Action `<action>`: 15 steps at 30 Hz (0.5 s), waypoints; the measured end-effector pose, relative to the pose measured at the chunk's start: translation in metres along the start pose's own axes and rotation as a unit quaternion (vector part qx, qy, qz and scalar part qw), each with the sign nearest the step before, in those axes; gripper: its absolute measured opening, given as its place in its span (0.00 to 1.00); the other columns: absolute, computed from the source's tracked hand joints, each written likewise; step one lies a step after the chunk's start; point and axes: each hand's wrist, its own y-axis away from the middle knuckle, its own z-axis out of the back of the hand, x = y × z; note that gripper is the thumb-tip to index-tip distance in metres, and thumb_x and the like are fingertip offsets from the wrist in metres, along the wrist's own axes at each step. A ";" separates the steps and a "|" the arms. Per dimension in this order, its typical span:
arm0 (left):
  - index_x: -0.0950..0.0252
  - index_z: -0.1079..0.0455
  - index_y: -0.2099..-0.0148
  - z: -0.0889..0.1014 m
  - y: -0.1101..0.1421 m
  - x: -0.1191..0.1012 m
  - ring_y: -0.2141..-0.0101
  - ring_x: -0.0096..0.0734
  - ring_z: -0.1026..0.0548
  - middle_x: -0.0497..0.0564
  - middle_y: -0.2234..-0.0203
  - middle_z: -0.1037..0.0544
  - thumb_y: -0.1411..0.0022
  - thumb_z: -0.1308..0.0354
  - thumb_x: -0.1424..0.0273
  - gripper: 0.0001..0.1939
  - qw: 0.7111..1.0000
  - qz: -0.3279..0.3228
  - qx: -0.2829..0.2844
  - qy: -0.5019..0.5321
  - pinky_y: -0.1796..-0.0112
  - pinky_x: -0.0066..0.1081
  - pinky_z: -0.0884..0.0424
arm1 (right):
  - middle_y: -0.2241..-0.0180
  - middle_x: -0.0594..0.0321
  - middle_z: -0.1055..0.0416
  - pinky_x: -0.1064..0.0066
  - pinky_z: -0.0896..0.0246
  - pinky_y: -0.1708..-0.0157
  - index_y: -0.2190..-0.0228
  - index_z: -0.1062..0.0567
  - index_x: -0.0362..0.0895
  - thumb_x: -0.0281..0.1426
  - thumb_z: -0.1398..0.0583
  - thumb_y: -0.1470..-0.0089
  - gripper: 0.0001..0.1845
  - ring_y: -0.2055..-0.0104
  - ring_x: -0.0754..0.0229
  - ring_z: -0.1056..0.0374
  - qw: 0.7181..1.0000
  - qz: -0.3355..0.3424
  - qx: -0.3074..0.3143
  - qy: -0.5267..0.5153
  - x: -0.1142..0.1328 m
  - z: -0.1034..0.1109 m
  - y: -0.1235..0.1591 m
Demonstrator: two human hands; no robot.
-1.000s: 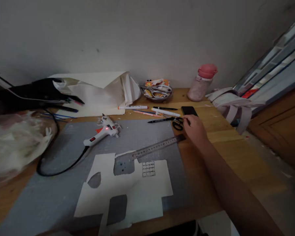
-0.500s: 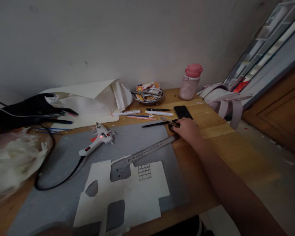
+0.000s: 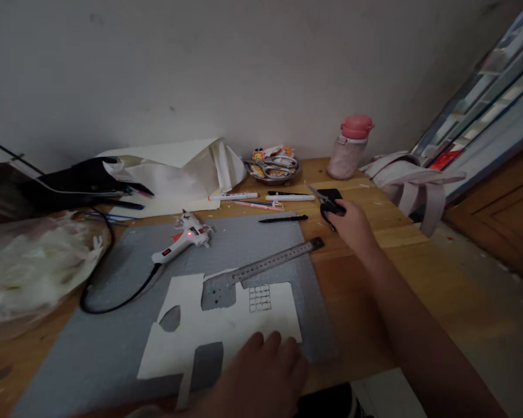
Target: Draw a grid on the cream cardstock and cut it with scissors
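Head view shows the right hand (image 3: 352, 225) gripping the scissors (image 3: 328, 205) by their handles, blades pointing away, near the phone (image 3: 332, 193). Lower down, the left hand (image 3: 268, 371) overlaps the paper (image 3: 226, 322); whether it holds anything, I cannot tell.

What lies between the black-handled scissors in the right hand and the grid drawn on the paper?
In the head view, the metal ruler lies between the scissors and the drawn grid, slanting over the edge of the grey cutting mat.
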 end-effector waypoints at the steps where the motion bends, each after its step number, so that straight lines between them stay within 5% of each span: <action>1: 0.68 0.32 0.44 -0.014 -0.002 -0.004 0.49 0.56 0.28 0.64 0.47 0.28 0.38 0.46 0.72 0.19 0.999 0.014 -0.026 -0.019 0.55 0.49 0.28 | 0.62 0.53 0.26 0.64 0.37 0.61 0.63 0.23 0.41 0.30 0.39 0.55 0.14 0.62 0.53 0.30 0.999 -0.004 0.018 -0.028 0.003 0.000 0.001; 3: 0.68 0.38 0.38 -0.039 -0.003 -0.005 0.42 0.60 0.36 0.67 0.40 0.36 0.38 0.48 0.75 0.25 0.997 0.031 -0.055 -0.048 0.51 0.52 0.31 | 0.67 0.57 0.25 0.67 0.38 0.65 0.66 0.23 0.41 0.33 0.38 0.55 0.12 0.65 0.56 0.31 0.992 0.009 0.108 -0.067 0.013 -0.001 0.009; 5: 0.66 0.39 0.37 -0.055 -0.002 -0.003 0.41 0.59 0.38 0.65 0.39 0.38 0.39 0.50 0.80 0.27 0.994 0.044 -0.079 -0.068 0.50 0.50 0.31 | 0.71 0.60 0.25 0.71 0.40 0.70 0.70 0.24 0.42 0.37 0.39 0.53 0.11 0.69 0.58 0.31 0.959 0.035 0.266 -0.092 0.025 -0.004 0.022; 7: 0.65 0.38 0.38 -0.063 -0.001 0.000 0.41 0.56 0.37 0.64 0.40 0.37 0.41 0.52 0.84 0.29 0.991 0.035 -0.094 -0.084 0.51 0.47 0.29 | 0.70 0.60 0.24 0.72 0.43 0.72 0.71 0.26 0.42 0.37 0.38 0.54 0.11 0.70 0.60 0.32 0.928 0.028 0.360 -0.086 0.037 -0.009 0.039; 11: 0.65 0.39 0.37 -0.064 0.001 0.003 0.41 0.57 0.37 0.64 0.39 0.38 0.43 0.52 0.85 0.31 0.993 0.022 -0.067 -0.094 0.50 0.49 0.31 | 0.69 0.62 0.24 0.74 0.48 0.75 0.69 0.26 0.44 0.33 0.36 0.59 0.11 0.71 0.61 0.33 0.872 0.081 0.483 -0.010 0.051 -0.015 0.070; 15: 0.69 0.41 0.36 -0.052 0.007 0.003 0.39 0.58 0.44 0.66 0.38 0.43 0.44 0.53 0.86 0.32 0.998 0.014 -0.038 -0.044 0.47 0.52 0.34 | 0.72 0.64 0.25 0.74 0.51 0.77 0.69 0.26 0.45 0.31 0.37 0.60 0.11 0.74 0.63 0.36 0.855 0.098 0.510 -0.006 0.054 -0.016 0.086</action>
